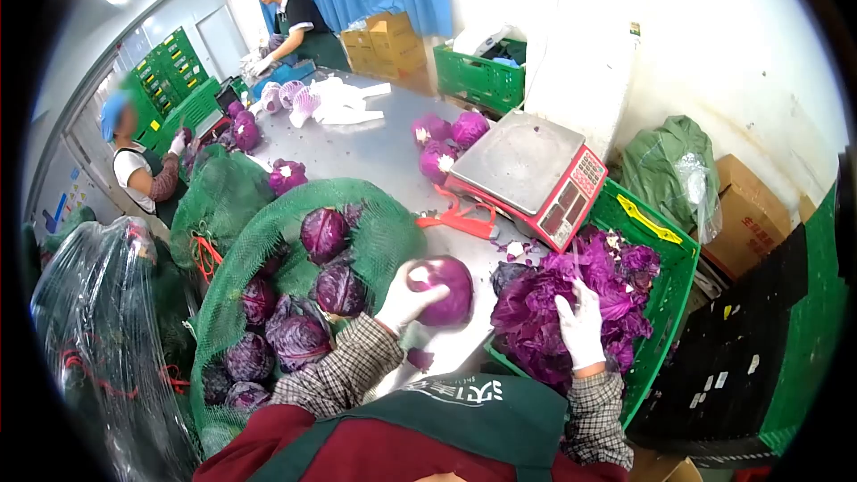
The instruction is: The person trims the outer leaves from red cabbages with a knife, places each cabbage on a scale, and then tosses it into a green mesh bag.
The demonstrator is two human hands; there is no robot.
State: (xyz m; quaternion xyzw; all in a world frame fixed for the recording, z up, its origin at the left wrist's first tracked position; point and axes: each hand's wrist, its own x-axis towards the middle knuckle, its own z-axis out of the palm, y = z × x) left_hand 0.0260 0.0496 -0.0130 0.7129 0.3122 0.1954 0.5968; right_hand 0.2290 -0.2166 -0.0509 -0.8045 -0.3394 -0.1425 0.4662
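My left hand (411,296), in a white glove, grips the left side of a purple cabbage (451,292) over the metal table's front edge. My right hand (580,326), also gloved, is at the loose purple leaves (536,303) heaped in a green crate (683,277); its fingers are partly bent, and whether they grip a leaf is unclear. Left of the cabbage, a green mesh bag (393,210) lies open with several cabbages (299,342) inside. A red peeler-like tool (460,219) rests on the table behind the held cabbage.
Beyond the crate stands a red scale (561,205), with trimmed cabbages (437,161) beside it. White foam nets (339,100) lie farther back on the table (348,156). One person (299,27) works at the far end, another (138,161) at the left. Plastic-wrapped bags (107,303) stand left.
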